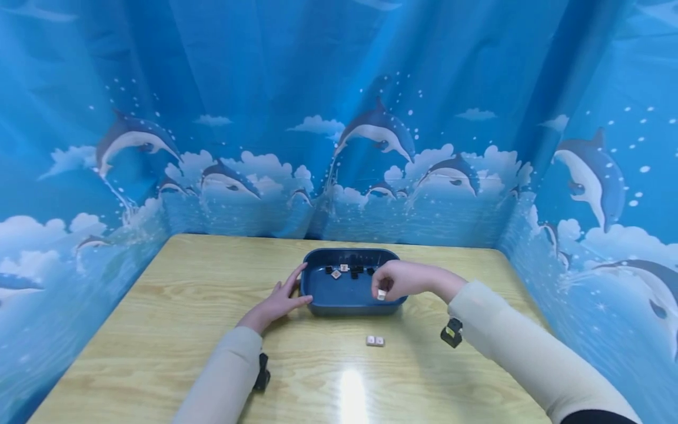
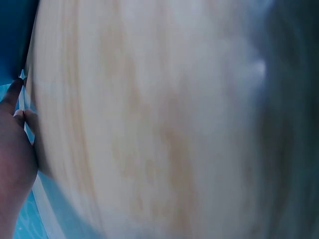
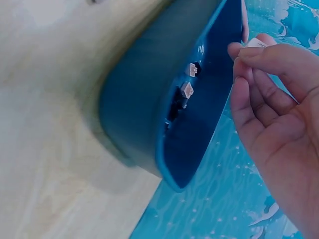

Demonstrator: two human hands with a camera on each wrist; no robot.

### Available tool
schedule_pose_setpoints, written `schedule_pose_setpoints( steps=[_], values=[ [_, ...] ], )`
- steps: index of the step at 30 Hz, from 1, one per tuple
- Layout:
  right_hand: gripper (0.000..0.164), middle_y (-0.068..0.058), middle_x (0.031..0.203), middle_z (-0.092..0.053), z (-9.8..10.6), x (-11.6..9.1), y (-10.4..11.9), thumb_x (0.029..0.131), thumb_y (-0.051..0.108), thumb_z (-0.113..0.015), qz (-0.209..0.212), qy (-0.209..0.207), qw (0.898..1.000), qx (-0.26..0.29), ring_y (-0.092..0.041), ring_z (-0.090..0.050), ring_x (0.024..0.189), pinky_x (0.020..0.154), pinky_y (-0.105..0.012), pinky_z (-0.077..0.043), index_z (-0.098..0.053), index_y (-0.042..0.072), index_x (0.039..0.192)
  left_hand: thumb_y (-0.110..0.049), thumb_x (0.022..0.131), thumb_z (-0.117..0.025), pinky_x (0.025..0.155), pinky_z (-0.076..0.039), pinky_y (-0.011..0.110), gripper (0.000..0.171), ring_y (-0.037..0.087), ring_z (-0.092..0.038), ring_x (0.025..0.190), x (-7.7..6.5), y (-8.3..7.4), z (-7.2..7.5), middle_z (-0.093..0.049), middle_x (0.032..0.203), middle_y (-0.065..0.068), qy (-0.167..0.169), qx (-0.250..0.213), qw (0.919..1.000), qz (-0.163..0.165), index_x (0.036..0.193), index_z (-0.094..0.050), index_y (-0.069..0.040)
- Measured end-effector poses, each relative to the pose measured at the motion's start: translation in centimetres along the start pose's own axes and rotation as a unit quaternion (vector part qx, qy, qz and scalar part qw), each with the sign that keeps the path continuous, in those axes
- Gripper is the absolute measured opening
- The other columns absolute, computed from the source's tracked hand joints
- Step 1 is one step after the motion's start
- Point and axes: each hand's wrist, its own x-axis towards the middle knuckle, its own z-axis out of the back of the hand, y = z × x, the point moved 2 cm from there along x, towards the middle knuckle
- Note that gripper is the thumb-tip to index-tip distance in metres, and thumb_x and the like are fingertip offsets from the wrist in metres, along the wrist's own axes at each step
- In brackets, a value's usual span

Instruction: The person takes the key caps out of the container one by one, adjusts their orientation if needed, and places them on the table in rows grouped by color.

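A dark blue rectangular tub (image 1: 339, 308) holds small black and white keycap-like pieces; one white piece (image 1: 336, 274) lies tilted on its floor. My left hand (image 1: 279, 304) has its fingers spread at the tub's left side, fingertips right at the rim. Over the tub's right front part, my right hand (image 1: 399, 279) pinches a small white keycap-like piece (image 1: 381, 295) between thumb and fingertips. Dark print shows on that piece (image 3: 256, 43) in the right wrist view. Two more white pieces (image 1: 375, 341) sit side by side on the table in front of the tub.
The pale wooden table (image 1: 212, 294) carries the tub near its far edge. A blue dolphin-print curtain (image 1: 265, 118) hangs behind the table and along both sides. Light glares off the table's front middle. Each sleeve has a small black device at the wrist.
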Motion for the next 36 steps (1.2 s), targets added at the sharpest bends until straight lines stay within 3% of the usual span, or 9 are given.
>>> schedule_pose_setpoints(
  steps=[4, 8, 11, 16, 21, 27, 31, 36],
  values=[
    [0.019, -0.003, 0.095, -0.067, -1.0, -1.3, -0.5, 0.087, -0.007, -0.063, 0.006, -0.014, 0.999, 0.032, -0.014, -0.063, 0.083, 0.071, -0.030, -0.055, -0.070, 0.009, 0.095, -0.045, 0.092, -0.065, 0.111, 0.009, 0.064, 0.086, 0.045, 0.011, 0.144, 0.1, -0.1, 0.0, -0.027, 0.155, 0.022, -0.001, 0.003, 1.0000, 0.000, 0.156, -0.008, -0.040],
    [0.023, -0.003, 0.096, -0.068, -2.1, -2.1, -1.0, 0.085, -0.007, -0.066, 0.017, -0.027, 0.999, 0.043, -0.014, -0.064, 0.086, 0.076, -0.029, -0.056, -0.070, 0.014, 0.092, -0.046, 0.092, -0.065, 0.109, 0.008, 0.068, 0.086, 0.046, 0.012, 0.143, 0.1, -0.1, 0.1, -0.027, 0.156, 0.022, -0.004, 0.007, 1.0000, 0.004, 0.156, -0.008, -0.040],
    [0.023, -0.001, 0.096, -0.067, -2.8, -2.6, -1.4, 0.083, -0.009, -0.067, 0.024, -0.038, 0.998, 0.046, -0.013, -0.063, 0.086, 0.077, -0.028, -0.055, -0.071, 0.011, 0.093, -0.048, 0.091, -0.065, 0.107, 0.007, 0.071, 0.086, 0.047, 0.014, 0.143, 0.1, 0.0, 0.1, -0.026, 0.156, 0.021, -0.005, 0.007, 0.9999, 0.009, 0.156, -0.008, -0.042],
    [0.019, -0.001, 0.093, -0.066, -4.1, -3.2, -2.0, 0.082, -0.006, -0.072, 0.015, -0.047, 0.997, 0.060, -0.014, -0.059, 0.082, 0.073, -0.028, -0.054, -0.070, 0.005, 0.096, -0.049, 0.091, -0.065, 0.105, 0.007, 0.073, 0.086, 0.047, 0.015, 0.142, 0.1, 0.1, 0.1, -0.025, 0.157, 0.022, -0.001, 0.003, 0.9999, 0.011, 0.155, -0.008, -0.043],
    [0.019, -0.002, 0.094, -0.066, -5.5, -3.6, -2.8, 0.081, -0.002, -0.075, 0.002, -0.049, 0.998, 0.051, -0.012, -0.058, 0.079, 0.068, -0.027, -0.053, -0.071, 0.008, 0.097, -0.048, 0.091, -0.064, 0.104, 0.007, 0.075, 0.086, 0.048, 0.015, 0.142, 0.0, -0.1, 0.1, -0.025, 0.157, 0.021, 0.002, 0.003, 0.9999, 0.015, 0.155, -0.007, -0.044],
    [0.023, 0.007, 0.091, -0.062, -7.0, -3.7, -3.9, 0.077, -0.001, -0.076, 0.022, -0.050, 0.998, 0.041, -0.008, -0.057, 0.079, 0.071, -0.025, -0.053, -0.076, 0.013, 0.095, -0.049, 0.092, -0.063, 0.103, 0.007, 0.075, 0.086, 0.048, 0.015, 0.142, -0.1, -0.5, 0.1, -0.024, 0.157, 0.020, 0.002, 0.007, 0.9998, 0.017, 0.155, -0.006, -0.043],
    [0.024, 0.006, 0.086, -0.061, -7.7, -3.7, -4.1, 0.076, -0.003, -0.076, 0.037, -0.053, 0.997, 0.047, -0.005, -0.056, 0.076, 0.069, -0.024, -0.053, -0.077, 0.009, 0.097, -0.048, 0.092, -0.063, 0.104, 0.007, 0.075, 0.085, 0.047, 0.016, 0.142, -0.1, -0.5, 0.1, -0.024, 0.157, 0.020, 0.005, 0.009, 0.9999, 0.013, 0.155, -0.006, -0.043],
    [0.025, 0.007, 0.085, -0.062, -8.4, -3.6, -4.3, 0.075, -0.003, -0.076, 0.011, -0.062, 0.997, 0.042, -0.006, -0.057, 0.075, 0.067, -0.023, -0.053, -0.076, 0.010, 0.097, -0.049, 0.092, -0.063, 0.104, 0.006, 0.075, 0.085, 0.048, 0.015, 0.142, -0.1, -0.3, 0.1, -0.024, 0.157, 0.020, 0.006, 0.013, 0.9998, 0.014, 0.155, -0.006, -0.044]
  ],
)
